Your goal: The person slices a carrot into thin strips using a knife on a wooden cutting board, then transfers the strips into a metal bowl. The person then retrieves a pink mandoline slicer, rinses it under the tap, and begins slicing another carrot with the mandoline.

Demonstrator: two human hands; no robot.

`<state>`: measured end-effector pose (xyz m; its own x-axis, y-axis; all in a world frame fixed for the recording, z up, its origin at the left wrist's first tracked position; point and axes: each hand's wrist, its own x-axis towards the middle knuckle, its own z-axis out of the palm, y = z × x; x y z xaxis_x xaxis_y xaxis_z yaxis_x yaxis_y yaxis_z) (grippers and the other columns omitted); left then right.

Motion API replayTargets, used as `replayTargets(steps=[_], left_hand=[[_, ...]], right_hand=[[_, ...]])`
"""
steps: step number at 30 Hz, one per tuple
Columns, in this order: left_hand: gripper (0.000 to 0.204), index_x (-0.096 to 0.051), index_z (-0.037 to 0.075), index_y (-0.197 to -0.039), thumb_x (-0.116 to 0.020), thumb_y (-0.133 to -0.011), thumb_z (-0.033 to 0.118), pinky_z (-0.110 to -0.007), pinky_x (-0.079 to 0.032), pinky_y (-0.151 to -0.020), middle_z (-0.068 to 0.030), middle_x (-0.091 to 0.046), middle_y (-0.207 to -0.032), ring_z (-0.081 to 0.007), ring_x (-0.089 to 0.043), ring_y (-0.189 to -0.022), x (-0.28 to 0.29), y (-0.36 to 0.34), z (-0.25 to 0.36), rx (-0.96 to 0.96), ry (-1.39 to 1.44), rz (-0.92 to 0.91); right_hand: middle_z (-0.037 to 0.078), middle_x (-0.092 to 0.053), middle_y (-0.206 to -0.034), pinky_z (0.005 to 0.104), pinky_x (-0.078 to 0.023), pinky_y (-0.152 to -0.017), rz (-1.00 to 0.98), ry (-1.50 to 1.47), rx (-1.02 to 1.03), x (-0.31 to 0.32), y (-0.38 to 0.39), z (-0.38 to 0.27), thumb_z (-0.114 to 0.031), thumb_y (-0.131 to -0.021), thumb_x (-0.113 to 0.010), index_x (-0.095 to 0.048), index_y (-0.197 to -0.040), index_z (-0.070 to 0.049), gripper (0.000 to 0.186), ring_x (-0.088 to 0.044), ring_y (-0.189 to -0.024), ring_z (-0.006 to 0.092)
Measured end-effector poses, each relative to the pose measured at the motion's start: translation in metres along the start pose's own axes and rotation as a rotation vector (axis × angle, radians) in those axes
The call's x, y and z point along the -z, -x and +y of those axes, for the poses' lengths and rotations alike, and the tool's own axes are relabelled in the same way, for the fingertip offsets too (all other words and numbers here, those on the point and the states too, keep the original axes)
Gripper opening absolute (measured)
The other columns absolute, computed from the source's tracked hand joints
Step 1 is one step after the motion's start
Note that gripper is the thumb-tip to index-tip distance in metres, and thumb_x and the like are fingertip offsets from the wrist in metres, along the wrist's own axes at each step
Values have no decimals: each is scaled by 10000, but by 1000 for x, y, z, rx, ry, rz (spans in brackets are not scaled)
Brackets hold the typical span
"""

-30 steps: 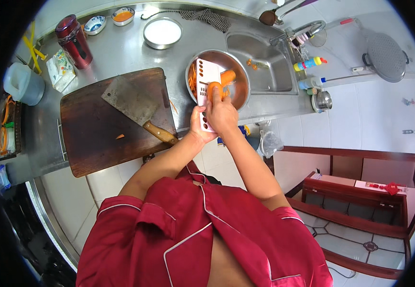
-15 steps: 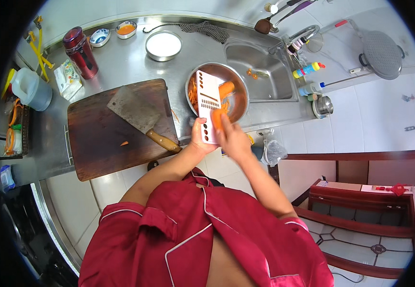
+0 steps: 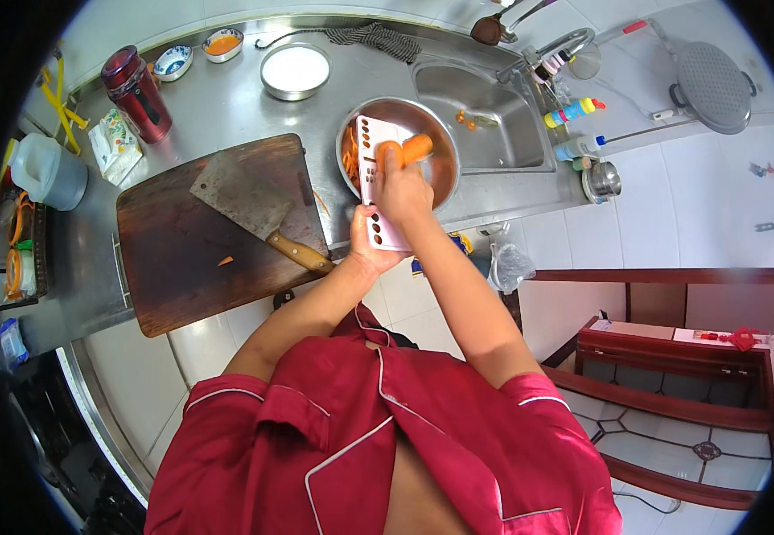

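Observation:
My left hand (image 3: 368,242) grips the near end of a white flat grater (image 3: 391,234), which leans over a steel bowl (image 3: 447,183). In my right hand (image 3: 405,192) is a carrot piece (image 3: 389,153), pressed against the grater's upper half. Another carrot (image 3: 417,147) lies in the bowl beside the grater. Orange carrot shreds (image 3: 349,160) show at the bowl's left side. Left of the bowl, a cleaver (image 3: 244,198) with a wooden handle rests on a dark wooden cutting board (image 3: 173,259), near a small carrot scrap (image 3: 226,261).
Behind the bowl stand a steel basin with white contents (image 3: 295,71), two small patterned bowls (image 3: 223,45) and a red flask (image 3: 137,95). A sink (image 3: 485,111) holds orange scraps, right of the bowl. A translucent jug (image 3: 46,174) is at far left.
My right hand has slid the carrot piece up the grater, away from me. My left hand still holds the grater's near end. The whole view has shifted slightly.

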<state>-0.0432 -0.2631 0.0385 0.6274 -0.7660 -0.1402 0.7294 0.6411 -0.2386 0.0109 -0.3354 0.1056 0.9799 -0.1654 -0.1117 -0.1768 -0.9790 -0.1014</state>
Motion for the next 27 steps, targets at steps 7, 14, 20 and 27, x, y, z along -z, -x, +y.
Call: replayTargets(steps=[7, 14, 20, 27], left_hand=[[528, -560, 123, -1080, -566, -629, 396, -446, -439, -706, -131, -574, -932, -314, -541, -797, 14, 8, -9, 64, 15, -10], [521, -555, 159, -1093, -552, -641, 416, -425, -411, -717, -90, -585, -968, -266, -551, -836, 12, 12, -5, 40, 4, -25], [536, -536, 154, -1169, -556, -674, 359, -438, -419, -897, -74, -584, -1100, -271, -548, -993, -7, 16, -5, -34, 18, 19], [574, -516, 143, -1222, -545, -690, 358, -427, -407, -965, -80, -585, -1122, -278, -531, -1089, 15, 15, -1, -65, 16, 29]], right_hand=[[141, -591, -1061, 344, -512, -667, 26, -1330, -175, -29, -61, 55, -345, -931, -458, -478, -1230, -12, 447, -605, -831, 189], [62, -573, -796, 203, -402, -371, -557, -1638, -237, 16, 58, 55, -312, -893, -546, -396, -1335, -81, 521, -534, -522, 95], [317, -586, -977, 454, -450, -842, 16, -588, 89, 6, 92, 44, -293, -878, -533, -263, -1429, -83, 649, -576, -899, 476], [311, -583, -988, 474, -466, -816, -123, -166, 10, 25, 119, 7, -269, -910, -489, -280, -1429, -134, 576, -581, -908, 457]])
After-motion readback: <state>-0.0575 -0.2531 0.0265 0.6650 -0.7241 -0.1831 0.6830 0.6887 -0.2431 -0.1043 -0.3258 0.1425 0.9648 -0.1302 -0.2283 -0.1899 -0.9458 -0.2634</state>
